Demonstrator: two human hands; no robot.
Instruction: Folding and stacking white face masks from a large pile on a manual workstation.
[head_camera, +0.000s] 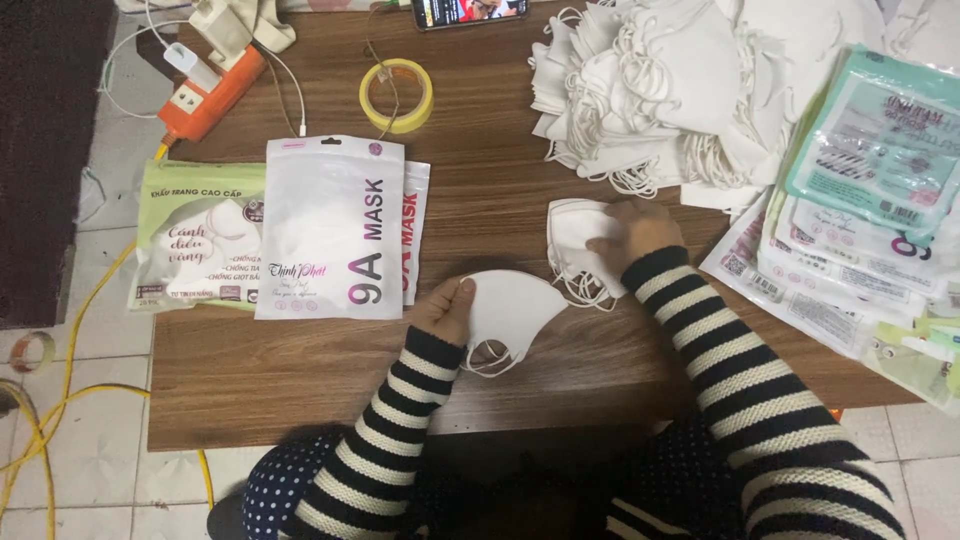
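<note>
At six o'clock on the desk (300, 390), left hand (445, 308) pinches one white mask (515, 310); right hand (635, 230) presses flat, fingers spread, steadying small mask stack (575, 235).

on the wooden table (300, 380) we see a roll of yellow tape (396, 95), an orange power strip (210, 95), a phone (468, 11) and white printed pouches (328, 228).

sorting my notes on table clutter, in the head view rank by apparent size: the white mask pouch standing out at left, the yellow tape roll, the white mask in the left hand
1. White plastic mask pouch, clearly largest.
2. White folded fabric mask held by the left hand.
3. Yellow tape roll, smallest; it lies farther from the camera, so somewhat unsure.
</note>
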